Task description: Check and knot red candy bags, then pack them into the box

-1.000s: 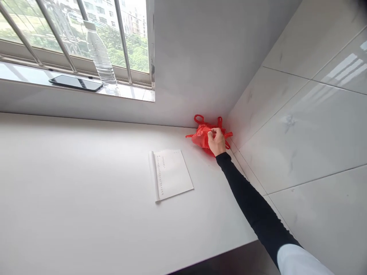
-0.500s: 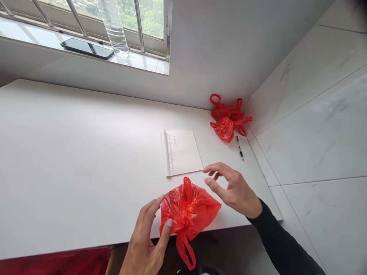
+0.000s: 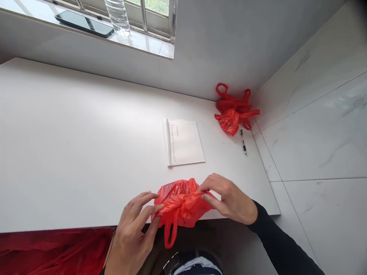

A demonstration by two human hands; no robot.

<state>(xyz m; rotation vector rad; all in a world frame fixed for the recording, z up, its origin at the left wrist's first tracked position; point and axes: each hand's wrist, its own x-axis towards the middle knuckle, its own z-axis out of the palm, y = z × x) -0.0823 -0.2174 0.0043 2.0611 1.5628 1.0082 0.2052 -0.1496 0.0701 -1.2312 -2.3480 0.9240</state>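
Note:
A red plastic bag (image 3: 183, 208) lies at the front edge of the white table (image 3: 86, 160), one handle loop hanging down over the edge. Its thin film is bunched and creased across the middle. At the bag's left side, my left hand (image 3: 133, 227) pinches the film between thumb and fingers. From the right, my right hand (image 3: 231, 198) grips the gathered film with thumb and fingertips. What is inside the bag cannot be made out.
Beyond the bag lies an open notepad (image 3: 187, 145) with writing on its page. A pen (image 3: 243, 143) and more crumpled red plastic bags (image 3: 233, 114) sit by the right corner. A phone (image 3: 84, 23) and clear bottle (image 3: 119, 19) rest on the windowsill. Red material (image 3: 54, 250) shows below the table's left front.
My right hand has come left and down and taken hold of the bag. The left hand has closed on its left side. The film is now pulled across between them; the view has tilted down.

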